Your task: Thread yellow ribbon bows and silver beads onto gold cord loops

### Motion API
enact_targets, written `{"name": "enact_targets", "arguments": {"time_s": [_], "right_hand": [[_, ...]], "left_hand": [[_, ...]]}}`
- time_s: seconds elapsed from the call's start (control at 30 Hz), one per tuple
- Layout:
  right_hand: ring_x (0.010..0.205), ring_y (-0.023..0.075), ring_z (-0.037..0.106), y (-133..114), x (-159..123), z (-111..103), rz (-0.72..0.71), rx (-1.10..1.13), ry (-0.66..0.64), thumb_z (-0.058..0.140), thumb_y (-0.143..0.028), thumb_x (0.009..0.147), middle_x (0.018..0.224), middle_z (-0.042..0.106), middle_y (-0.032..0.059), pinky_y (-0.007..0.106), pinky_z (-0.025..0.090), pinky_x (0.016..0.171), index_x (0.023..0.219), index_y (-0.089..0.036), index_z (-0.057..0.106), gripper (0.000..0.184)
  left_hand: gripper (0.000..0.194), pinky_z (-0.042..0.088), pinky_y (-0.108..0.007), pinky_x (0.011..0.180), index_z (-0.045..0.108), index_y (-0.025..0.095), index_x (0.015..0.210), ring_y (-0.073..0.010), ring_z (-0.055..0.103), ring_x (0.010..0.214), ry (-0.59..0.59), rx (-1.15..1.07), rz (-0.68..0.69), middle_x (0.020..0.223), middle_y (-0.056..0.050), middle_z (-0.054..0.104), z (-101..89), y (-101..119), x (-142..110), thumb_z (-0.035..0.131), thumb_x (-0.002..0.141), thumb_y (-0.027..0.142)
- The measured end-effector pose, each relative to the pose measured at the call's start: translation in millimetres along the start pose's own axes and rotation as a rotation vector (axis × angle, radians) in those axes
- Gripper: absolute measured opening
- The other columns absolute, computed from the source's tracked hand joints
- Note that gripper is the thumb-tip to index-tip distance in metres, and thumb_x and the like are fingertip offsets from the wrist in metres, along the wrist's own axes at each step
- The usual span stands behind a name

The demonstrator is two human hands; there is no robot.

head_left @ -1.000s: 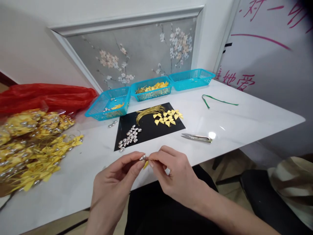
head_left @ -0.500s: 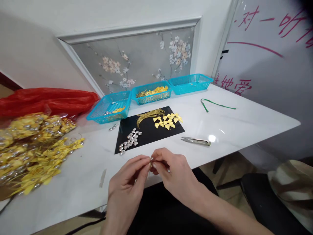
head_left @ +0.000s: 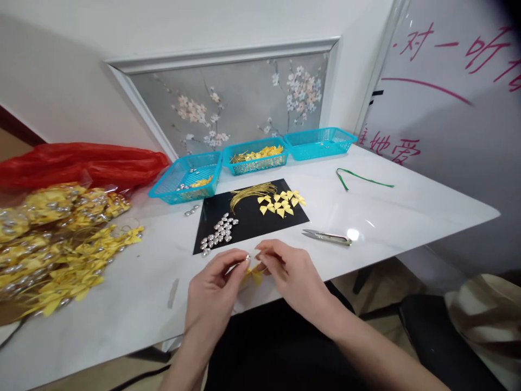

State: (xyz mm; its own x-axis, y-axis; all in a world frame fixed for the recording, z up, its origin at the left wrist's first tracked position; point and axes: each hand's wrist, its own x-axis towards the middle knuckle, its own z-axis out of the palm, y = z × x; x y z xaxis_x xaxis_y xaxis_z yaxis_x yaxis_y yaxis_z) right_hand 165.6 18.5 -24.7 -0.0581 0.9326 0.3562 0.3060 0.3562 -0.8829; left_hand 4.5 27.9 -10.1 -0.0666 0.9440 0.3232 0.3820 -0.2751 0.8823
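Observation:
Just over the table's front edge, my left hand (head_left: 214, 290) pinches a silver bead (head_left: 247, 258) between thumb and forefinger. My right hand (head_left: 291, 274) is closed beside it, its fingertips pressed together; what they hold is too small to make out. A yellow ribbon bow (head_left: 254, 276) hangs just below and between the fingertips, partly blurred. Beyond the hands lies a black mat (head_left: 248, 232). On it are several silver heart-shaped beads (head_left: 220, 232), a bundle of gold cords (head_left: 250, 193) and several yellow bows (head_left: 280, 203).
Thread snips (head_left: 328, 237) lie right of the mat, a green ribbon (head_left: 364, 178) farther back. Three blue baskets (head_left: 185, 196) line the wall. Finished-looking yellow beaded strands (head_left: 77, 266) and a red bag (head_left: 81, 163) cover the left side. A black chair (head_left: 431, 331) stands at right.
My hands have drawn slightly apart at the fingertips. The silver bead and the yellow bow now show between them. The camera view has shifted slightly.

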Motion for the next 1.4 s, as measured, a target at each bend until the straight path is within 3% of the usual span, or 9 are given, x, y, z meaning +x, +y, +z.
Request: {"name": "enact_targets", "arguments": {"time_s": [0.17, 0.33, 0.5, 0.63, 0.83, 1.03, 1.13, 1.23, 1.4], "right_hand": [[0.086, 0.0191, 0.067, -6.2, -1.5, -5.3, -0.126, -0.273, -0.127, 0.058, -0.006, 0.091, 0.091, 0.074, 0.0044, 0.030, 0.052, 0.078, 0.090, -0.019, 0.073, 0.020], [0.081, 0.0222, 0.062, -11.7, -0.5, 15.7, -0.277, -0.528, -0.311, 0.065, -0.009, 0.089, 0.082, 0.071, 0.0060, 0.034, 0.045, 0.071, 0.082, -0.018, 0.074, 0.015], [0.082, 0.0230, 0.059, -13.0, 1.4, 28.8, -0.342, -0.683, -0.350, 0.060, -0.004, 0.089, 0.086, 0.069, 0.0074, 0.036, 0.041, 0.070, 0.085, -0.016, 0.071, 0.017], [0.088, 0.0243, 0.056, -14.1, 1.2, 29.2, -0.395, -0.726, -0.354, 0.053, 0.001, 0.090, 0.095, 0.067, 0.0100, 0.036, 0.040, 0.075, 0.093, -0.012, 0.067, 0.020], [0.080, 0.0211, 0.055, -13.5, 9.0, 19.7, -0.372, -0.677, -0.357, 0.054, 0.000, 0.091, 0.088, 0.066, 0.0050, 0.034, 0.037, 0.072, 0.093, -0.015, 0.063, 0.018], [0.087, 0.0236, 0.061, -24.1, -6.9, 21.7, -0.342, -0.566, -0.420, 0.067, -0.019, 0.092, 0.094, 0.067, 0.0062, 0.036, 0.043, 0.078, 0.087, -0.018, 0.067, 0.005], [0.081, 0.0253, 0.064, -24.8, -19.8, 31.8, -0.269, -0.504, -0.423, 0.068, -0.009, 0.086, 0.093, 0.068, 0.0107, 0.036, 0.045, 0.070, 0.082, -0.015, 0.066, 0.007], [0.070, 0.0202, 0.064, -21.2, -21.0, 35.2, -0.157, -0.358, -0.382, 0.058, -0.001, 0.086, 0.086, 0.068, 0.0077, 0.030, 0.045, 0.062, 0.082, -0.017, 0.061, 0.017], [0.053, 0.0115, 0.056, -11.2, 3.1, 21.0, 0.048, -0.002, -0.285, 0.047, -0.016, 0.097, 0.062, 0.058, -0.0049, 0.021, 0.045, 0.053, 0.084, -0.021, 0.048, 0.014]], "left_hand": [[0.024, 0.061, -0.028, 0.074, 0.080, 0.022, 0.090, -0.0214, 0.074, 0.081, 0.107, -0.121, -0.163, 0.088, -0.005, 0.081, -17.9, 0.4, -1.9, 0.084, 0.071, 0.036], [0.029, 0.061, -0.022, 0.078, 0.081, 0.024, 0.090, -0.0186, 0.076, 0.081, 0.167, -0.244, -0.260, 0.087, -0.003, 0.082, -32.3, -4.6, -14.6, 0.087, 0.067, 0.041], [0.027, 0.058, -0.013, 0.079, 0.082, 0.024, 0.088, -0.0132, 0.075, 0.079, 0.159, -0.326, -0.319, 0.085, -0.001, 0.082, -37.7, -7.3, -22.4, 0.089, 0.067, 0.039], [0.027, 0.058, -0.014, 0.079, 0.082, 0.022, 0.087, -0.0138, 0.074, 0.082, 0.114, -0.385, -0.357, 0.095, -0.004, 0.082, -41.0, -2.6, -23.8, 0.088, 0.067, 0.040], [0.026, 0.060, -0.017, 0.076, 0.083, 0.018, 0.086, -0.0147, 0.073, 0.079, 0.023, -0.431, -0.430, 0.107, -0.011, 0.080, -44.3, 3.6, -26.6, 0.088, 0.068, 0.036], [0.026, 0.058, -0.014, 0.077, 0.082, 0.020, 0.087, -0.0130, 0.072, 0.080, 0.085, -0.467, -0.423, 0.096, -0.006, 0.081, -48.5, 0.5, -28.5, 0.089, 0.067, 0.036], [0.027, 0.058, -0.015, 0.078, 0.082, 0.020, 0.088, -0.0138, 0.073, 0.081, 0.106, -0.491, -0.424, 0.091, -0.005, 0.081, -49.0, 0.1, -28.9, 0.089, 0.067, 0.036], [0.026, 0.058, -0.016, 0.079, 0.082, 0.020, 0.087, -0.0141, 0.073, 0.082, 0.105, -0.520, -0.424, 0.091, -0.005, 0.081, -46.2, 1.8, -28.5, 0.089, 0.067, 0.035], [0.025, 0.058, -0.019, 0.081, 0.082, 0.020, 0.086, -0.0138, 0.072, 0.082, 0.061, -0.554, -0.437, 0.092, -0.006, 0.081, -38.6, 5.1, -27.5, 0.088, 0.068, 0.036]]}}
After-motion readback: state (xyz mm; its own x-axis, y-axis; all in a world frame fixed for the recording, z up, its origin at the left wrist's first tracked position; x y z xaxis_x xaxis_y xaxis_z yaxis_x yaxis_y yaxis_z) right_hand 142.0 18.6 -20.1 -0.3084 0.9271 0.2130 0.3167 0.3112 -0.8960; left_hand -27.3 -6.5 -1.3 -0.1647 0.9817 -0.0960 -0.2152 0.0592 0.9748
